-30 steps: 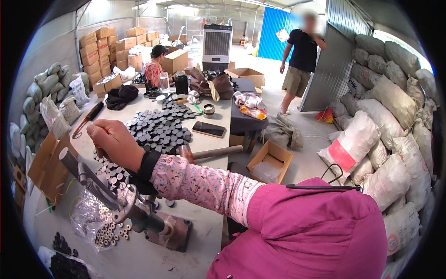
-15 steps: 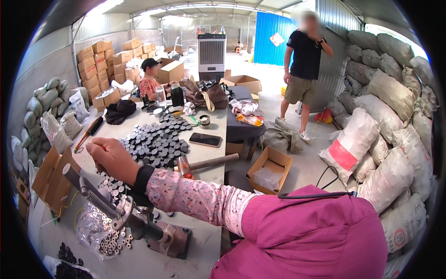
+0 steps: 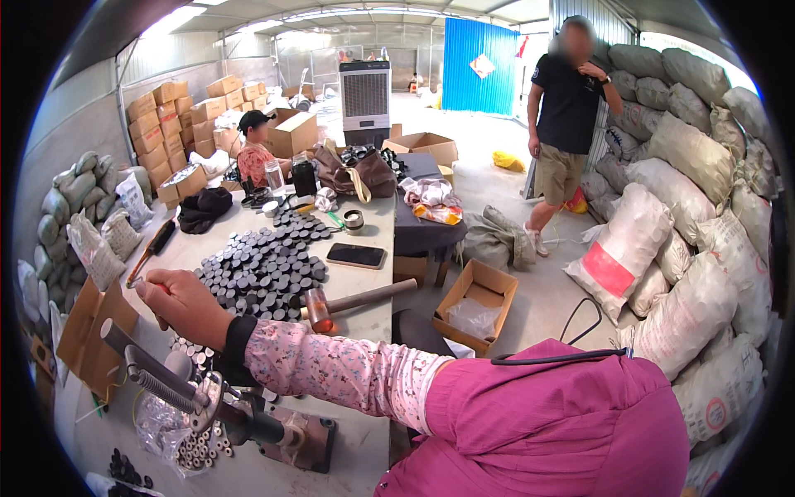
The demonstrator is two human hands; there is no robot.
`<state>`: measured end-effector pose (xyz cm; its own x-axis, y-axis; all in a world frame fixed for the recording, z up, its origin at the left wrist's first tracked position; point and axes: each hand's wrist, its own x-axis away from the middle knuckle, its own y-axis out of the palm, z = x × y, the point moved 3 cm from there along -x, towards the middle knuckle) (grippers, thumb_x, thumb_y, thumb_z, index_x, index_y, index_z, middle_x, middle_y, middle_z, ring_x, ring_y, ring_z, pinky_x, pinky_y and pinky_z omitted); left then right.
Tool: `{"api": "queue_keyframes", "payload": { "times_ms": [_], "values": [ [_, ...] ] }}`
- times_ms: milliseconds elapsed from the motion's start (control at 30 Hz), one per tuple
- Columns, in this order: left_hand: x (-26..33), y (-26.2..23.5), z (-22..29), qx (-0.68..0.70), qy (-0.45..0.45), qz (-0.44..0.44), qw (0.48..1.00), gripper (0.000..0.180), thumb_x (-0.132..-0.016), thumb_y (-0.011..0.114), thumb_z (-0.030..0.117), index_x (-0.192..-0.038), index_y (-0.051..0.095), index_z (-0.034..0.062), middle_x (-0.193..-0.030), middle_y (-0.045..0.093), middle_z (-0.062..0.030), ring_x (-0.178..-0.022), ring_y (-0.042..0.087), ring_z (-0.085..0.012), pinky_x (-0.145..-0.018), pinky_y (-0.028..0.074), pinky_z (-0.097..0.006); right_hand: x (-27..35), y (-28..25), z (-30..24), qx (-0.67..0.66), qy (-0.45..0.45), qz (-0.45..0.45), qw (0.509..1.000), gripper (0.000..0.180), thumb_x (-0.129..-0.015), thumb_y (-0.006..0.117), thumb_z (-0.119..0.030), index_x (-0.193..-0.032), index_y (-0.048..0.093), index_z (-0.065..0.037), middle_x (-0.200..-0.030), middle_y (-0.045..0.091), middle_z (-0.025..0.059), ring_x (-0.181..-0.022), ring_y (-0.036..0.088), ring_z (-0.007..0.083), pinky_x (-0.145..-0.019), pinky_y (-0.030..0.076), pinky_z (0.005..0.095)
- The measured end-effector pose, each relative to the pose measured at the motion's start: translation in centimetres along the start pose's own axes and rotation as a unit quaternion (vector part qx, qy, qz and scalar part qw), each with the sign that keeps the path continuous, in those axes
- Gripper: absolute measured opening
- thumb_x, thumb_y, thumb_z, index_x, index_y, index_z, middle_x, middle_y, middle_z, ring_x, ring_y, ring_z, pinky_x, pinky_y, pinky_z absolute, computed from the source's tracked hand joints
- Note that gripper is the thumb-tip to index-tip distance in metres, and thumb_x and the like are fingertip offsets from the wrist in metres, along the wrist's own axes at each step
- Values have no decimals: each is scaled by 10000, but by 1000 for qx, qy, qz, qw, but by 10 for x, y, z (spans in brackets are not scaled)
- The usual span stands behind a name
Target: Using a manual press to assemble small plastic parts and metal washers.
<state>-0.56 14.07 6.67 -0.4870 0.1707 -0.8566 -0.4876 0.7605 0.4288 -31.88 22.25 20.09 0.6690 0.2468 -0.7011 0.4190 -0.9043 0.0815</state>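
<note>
My right hand (image 3: 186,308) reaches across the table from the right, its fingers curled together in a pinch. What they hold, if anything, I cannot make out. Close past the fingertips lies a tool with a black handle (image 3: 164,237) and a thin orange-brown shaft. Just nearer than the hand stands a metal hand press (image 3: 248,422) with a coil spring and a round lever. Small pale rings (image 3: 203,450) lie by it, next to clear plastic bags (image 3: 157,427). Dark round discs (image 3: 257,261) spread over the table beyond my wrist. My left hand is not in view.
A mallet (image 3: 318,311) and a phone (image 3: 356,255) lie near the table's right edge. An open cardboard box (image 3: 479,304) stands on the floor. Stacked sacks (image 3: 687,240) line the right. One person (image 3: 252,157) sits across the table; another (image 3: 566,108) stands at the right.
My right hand has come slightly nearer, and its fingers have turned from a fist to a pinch. The whole view has shifted a little. The standing person appears farther right.
</note>
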Motion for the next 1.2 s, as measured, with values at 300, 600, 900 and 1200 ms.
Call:
{"api": "queue_keyframes", "payload": {
  "times_ms": [300, 600, 900, 1200],
  "values": [
    [0, 6, 0, 50, -14, 40, 998, 471, -971, 697, 253, -1388, 563, 78, -1231, 636, -110, -1087, 608, -250, -855, 528, -372, 2, 2, 2, -4, 1, 4, 1000, 399, -1032, 523, -344, -830, 606, -10, -591, 552, -1, -525, 552, 79, -507, 441, 275],
    [10, 25, 10, 74, -31, 108, 991, 482, -970, 697, 255, -1398, 555, 83, -1245, 632, -105, -1098, 604, -250, -862, 526, -371, -1, 5, 3, -17, -5, 2, 1000, 416, -1040, 524, -366, -792, 571, -35, -570, 526, -6, -514, 536, 72, -495, 421, 261],
    [-3, 31, 2, 117, -7, 140, 983, 493, -969, 696, 258, -1408, 547, 88, -1258, 627, -101, -1109, 600, -249, -870, 524, -370, 0, -4, 1, -1, -8, 10, 1000, 422, -1030, 527, -368, -785, 571, -28, -569, 529, -3, -514, 537, 78, -498, 425, 271],
    [-7, 49, -1, 174, -14, 187, 967, 504, -969, 696, 260, -1418, 539, 93, -1271, 623, -96, -1120, 596, -249, -878, 522, -369, -1, 2, 2, -11, -19, 21, 1000, 389, -1021, 533, -330, -792, 586, -21, -554, 532, 4, -485, 533, 85, -487, 421, 275]
  ]
}}
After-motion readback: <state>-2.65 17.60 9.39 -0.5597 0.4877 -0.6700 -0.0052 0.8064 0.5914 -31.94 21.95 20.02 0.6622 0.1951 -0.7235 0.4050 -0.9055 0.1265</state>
